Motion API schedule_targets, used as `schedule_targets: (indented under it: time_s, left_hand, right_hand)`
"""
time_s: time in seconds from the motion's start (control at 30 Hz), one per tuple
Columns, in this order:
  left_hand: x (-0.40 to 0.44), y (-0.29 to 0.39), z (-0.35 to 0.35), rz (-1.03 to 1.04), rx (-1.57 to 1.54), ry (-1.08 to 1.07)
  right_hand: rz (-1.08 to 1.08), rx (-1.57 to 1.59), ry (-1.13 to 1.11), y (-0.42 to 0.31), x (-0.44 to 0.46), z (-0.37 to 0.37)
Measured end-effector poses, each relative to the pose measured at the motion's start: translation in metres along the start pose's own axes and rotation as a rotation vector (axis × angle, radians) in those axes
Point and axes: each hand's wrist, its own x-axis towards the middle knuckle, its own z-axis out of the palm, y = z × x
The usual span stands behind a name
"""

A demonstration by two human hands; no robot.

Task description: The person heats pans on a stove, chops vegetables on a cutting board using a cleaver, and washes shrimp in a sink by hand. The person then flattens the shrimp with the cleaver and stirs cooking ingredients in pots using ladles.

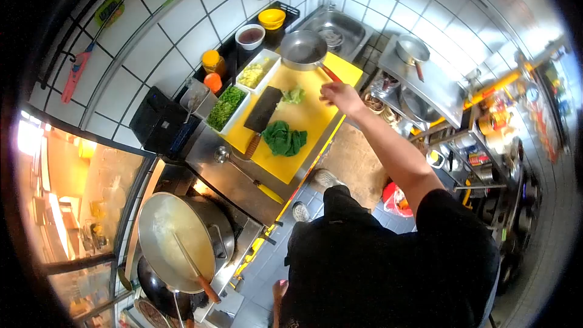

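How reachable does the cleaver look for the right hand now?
Probably yes: the cleaver lies uncovered on the yellow board, though the right hand, at the pan's red handle, would likely pass over dark green leaves.

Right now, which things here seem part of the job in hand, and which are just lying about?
Likely part of the job:
round grey metal frying pan, with the right hand at its red handle
yellow rectangular cutting board

Apparently just lying about:
long metal ladle with a yellow handle
shallow silvery pan with a reddish-brown handle
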Motion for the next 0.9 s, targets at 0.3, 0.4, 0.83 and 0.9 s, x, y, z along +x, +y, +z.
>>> schedule_targets:
  time_s: [0.3,0.4,0.83,0.9]
  left_hand:
    - [-0.035,0.15,0.079,-0.411,-0.038,0.13]
    - [-0.029,0.197,0.099,-0.467,-0.157,0.14]
    - [-0.016,0.309,0.162,-0.577,-0.393,0.203]
    - [-0.015,0.317,0.169,-0.586,-0.41,0.206]
  right_hand:
    - [-0.108,-0.192,-0.003,-0.054,0.273,0.067]
    - [-0.122,-0.286,0.017,-0.042,0.353,0.091]
    - [-0.408,-0.844,-0.159,0.022,0.483,0.126]
    - [-0.547,-0.882,-0.153,0.023,0.484,0.125]
